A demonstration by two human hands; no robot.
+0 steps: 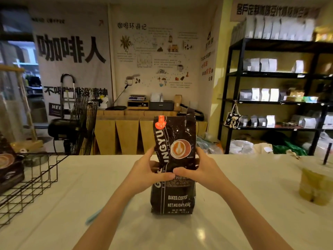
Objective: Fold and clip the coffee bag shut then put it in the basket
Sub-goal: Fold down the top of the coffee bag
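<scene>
A dark brown coffee bag with white lettering and a latte-art picture stands upright on the white counter. Its top edge is unfolded and crumpled, higher at the right corner. My left hand grips the bag's left side at mid-height, thumb across the front. My right hand grips the right side, thumb meeting the left thumb on the front. A light blue clip lies on the counter under my left forearm, partly hidden. The black wire basket sits at the counter's left edge.
Another dark coffee bag stands inside the basket. A plastic cup of yellow-green drink with a black straw stands at the right of the counter. Behind the counter are a fan, cardboard boxes and black shelves of bags.
</scene>
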